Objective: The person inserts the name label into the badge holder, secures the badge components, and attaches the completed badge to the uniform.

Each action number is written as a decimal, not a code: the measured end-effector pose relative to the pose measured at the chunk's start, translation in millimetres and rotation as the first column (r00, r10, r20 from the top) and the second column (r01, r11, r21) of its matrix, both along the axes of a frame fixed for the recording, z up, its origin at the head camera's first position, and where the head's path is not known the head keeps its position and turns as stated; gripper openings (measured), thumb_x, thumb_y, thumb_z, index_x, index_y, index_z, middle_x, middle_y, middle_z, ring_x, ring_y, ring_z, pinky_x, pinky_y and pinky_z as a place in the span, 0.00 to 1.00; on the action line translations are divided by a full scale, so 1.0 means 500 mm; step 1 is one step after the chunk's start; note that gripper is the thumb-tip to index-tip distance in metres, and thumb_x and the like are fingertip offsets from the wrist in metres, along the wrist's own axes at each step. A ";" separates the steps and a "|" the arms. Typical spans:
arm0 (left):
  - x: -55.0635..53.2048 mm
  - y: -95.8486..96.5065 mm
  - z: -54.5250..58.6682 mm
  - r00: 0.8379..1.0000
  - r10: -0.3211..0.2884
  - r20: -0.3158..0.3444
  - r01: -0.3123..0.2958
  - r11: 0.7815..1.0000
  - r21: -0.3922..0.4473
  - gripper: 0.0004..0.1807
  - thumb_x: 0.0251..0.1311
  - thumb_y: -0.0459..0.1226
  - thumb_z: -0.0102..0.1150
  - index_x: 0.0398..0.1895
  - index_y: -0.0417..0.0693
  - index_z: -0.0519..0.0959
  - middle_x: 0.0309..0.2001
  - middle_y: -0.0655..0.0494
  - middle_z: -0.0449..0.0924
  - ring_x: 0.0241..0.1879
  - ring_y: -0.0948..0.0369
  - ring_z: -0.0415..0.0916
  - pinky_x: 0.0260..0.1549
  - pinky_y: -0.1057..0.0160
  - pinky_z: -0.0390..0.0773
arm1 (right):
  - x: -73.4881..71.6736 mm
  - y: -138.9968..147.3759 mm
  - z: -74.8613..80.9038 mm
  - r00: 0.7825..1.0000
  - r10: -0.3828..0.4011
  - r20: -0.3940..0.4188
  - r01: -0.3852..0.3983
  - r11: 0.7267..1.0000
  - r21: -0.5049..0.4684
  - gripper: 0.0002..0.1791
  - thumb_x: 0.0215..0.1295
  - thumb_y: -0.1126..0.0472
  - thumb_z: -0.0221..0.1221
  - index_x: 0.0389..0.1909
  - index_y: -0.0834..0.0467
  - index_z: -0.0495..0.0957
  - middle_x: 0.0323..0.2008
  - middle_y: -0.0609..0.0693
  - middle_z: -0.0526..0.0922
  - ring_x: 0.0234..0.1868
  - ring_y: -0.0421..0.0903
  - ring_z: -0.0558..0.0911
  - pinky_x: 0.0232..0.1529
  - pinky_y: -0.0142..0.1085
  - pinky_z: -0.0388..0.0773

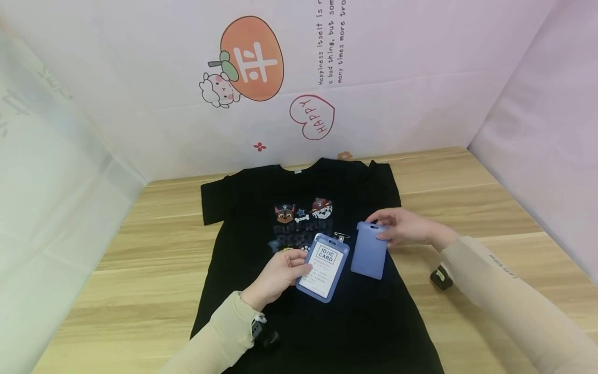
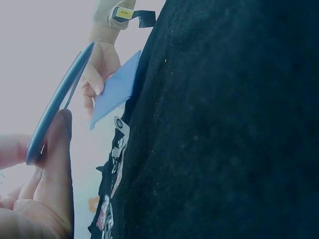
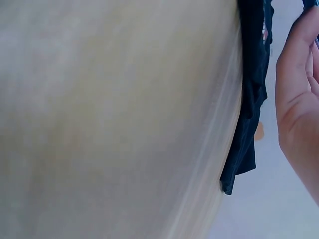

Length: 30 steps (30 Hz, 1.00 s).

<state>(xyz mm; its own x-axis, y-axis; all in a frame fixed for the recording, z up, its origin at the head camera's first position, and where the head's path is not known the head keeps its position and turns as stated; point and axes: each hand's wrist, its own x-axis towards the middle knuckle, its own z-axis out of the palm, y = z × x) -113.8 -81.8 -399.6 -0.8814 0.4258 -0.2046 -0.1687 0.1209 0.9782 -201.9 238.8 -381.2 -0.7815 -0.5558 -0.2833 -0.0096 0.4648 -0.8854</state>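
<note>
My left hand point(image 1: 280, 272) pinches a blue ID card holder point(image 1: 345, 252) by its left edge, with a white printed card point(image 1: 322, 270) showing in its window. In the left wrist view the holder point(image 2: 57, 107) is seen edge-on, tilted over the cloth. My right hand point(image 1: 404, 227) grips a plain blue plastic cover point(image 1: 369, 254) at its slotted top end, thumb in front. Between the two pieces a badge clip with a safety pin point(image 1: 342, 237) shows beside the holder's top; in the left wrist view the clip point(image 2: 121, 130) lies on the black T-shirt point(image 1: 252, 291).
The T-shirt is spread flat, collar away from me, on a wood-grain table point(image 1: 145, 270). Cartoon dog prints point(image 1: 303, 210) mark its chest. A white printed sheet point(image 1: 397, 62) hangs behind the table, with pale curtains point(image 1: 56, 156) at the sides.
</note>
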 end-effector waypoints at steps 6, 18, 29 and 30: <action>-0.001 0.000 0.001 1.000 -0.008 0.007 0.008 1.000 0.001 0.18 0.64 0.28 0.50 0.56 0.27 0.69 0.46 0.34 0.81 0.34 0.65 0.81 0.36 0.63 0.82 | 0.000 0.009 0.004 0.990 -0.131 -0.043 0.126 0.986 -0.106 0.26 0.64 0.67 0.57 0.61 0.68 0.63 0.47 0.61 0.75 0.40 0.45 0.79 0.40 0.37 0.82; -0.006 0.001 -0.002 1.000 -0.030 0.007 0.030 0.999 0.024 0.18 0.64 0.28 0.50 0.56 0.27 0.70 0.47 0.35 0.80 0.35 0.64 0.82 0.38 0.62 0.82 | 0.012 -0.006 0.043 0.960 -0.279 -0.032 0.261 0.927 -0.270 0.25 0.68 0.64 0.53 0.63 0.65 0.59 0.41 0.43 0.77 0.37 0.37 0.79 0.41 0.31 0.80; -0.003 0.001 0.000 1.000 -0.026 0.011 0.026 0.999 0.025 0.18 0.64 0.28 0.50 0.55 0.27 0.69 0.47 0.34 0.80 0.34 0.65 0.81 0.36 0.64 0.82 | 0.029 -0.039 0.057 0.960 -0.278 -0.013 0.243 0.859 -0.450 0.16 0.67 0.68 0.54 0.54 0.54 0.67 0.39 0.41 0.81 0.35 0.37 0.81 0.38 0.28 0.80; -0.002 0.001 0.000 1.000 -0.024 0.011 0.024 0.999 0.025 0.18 0.64 0.28 0.50 0.55 0.27 0.69 0.47 0.34 0.80 0.34 0.65 0.81 0.36 0.64 0.82 | 0.029 -0.043 0.057 0.960 -0.278 -0.019 0.240 0.862 -0.447 0.17 0.67 0.68 0.54 0.54 0.55 0.67 0.39 0.41 0.81 0.35 0.37 0.80 0.38 0.28 0.79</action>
<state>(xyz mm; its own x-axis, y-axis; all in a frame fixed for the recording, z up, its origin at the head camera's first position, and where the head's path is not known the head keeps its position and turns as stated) -114.9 -81.5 -399.6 -0.8684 0.4520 -0.2038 -0.1772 0.1009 0.9790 -187.3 217.5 -352.8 -0.9240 -0.3821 0.0104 -0.0224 0.0270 -0.9994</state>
